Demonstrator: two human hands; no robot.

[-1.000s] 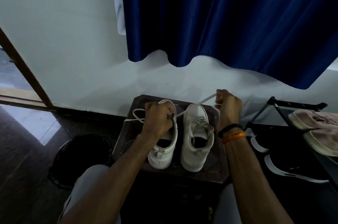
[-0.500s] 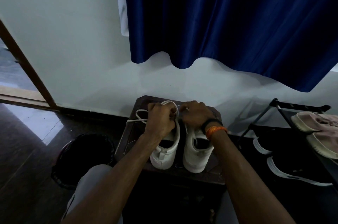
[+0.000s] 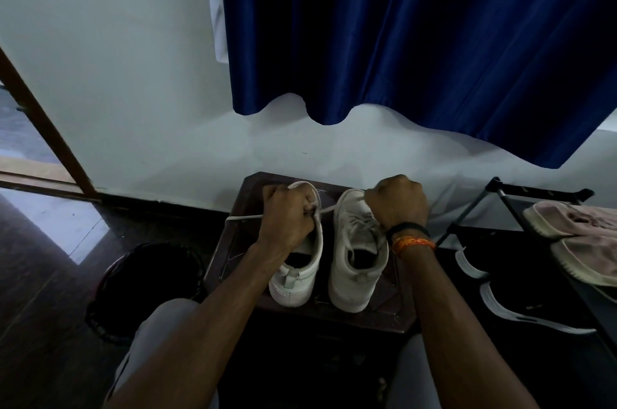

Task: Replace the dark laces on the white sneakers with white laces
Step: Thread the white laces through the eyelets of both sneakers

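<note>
Two white sneakers stand side by side, heels toward me, on a dark wooden stool (image 3: 384, 320). My left hand (image 3: 287, 218) rests over the front of the left sneaker (image 3: 297, 278) and grips its white lace (image 3: 243, 217), one end trailing left over the stool's edge. My right hand (image 3: 399, 201), with a black band and an orange thread at the wrist, is a closed fist above the toe of the right sneaker (image 3: 357, 258), holding a stretch of white lace that runs across to my left hand. The right sneaker shows white lacing. No dark laces are visible.
A blue curtain (image 3: 417, 24) hangs against the white wall behind the stool. A black basket (image 3: 147, 288) sits on the dark floor at the left. At the right a black shoe rack (image 3: 534, 191) carries pink sneakers (image 3: 581, 231) and dark shoes with white soles (image 3: 527, 312).
My right hand came in beside my left hand over the left sneaker, then pulled back out to the right with the lace. My left hand stayed on the left sneaker.
</note>
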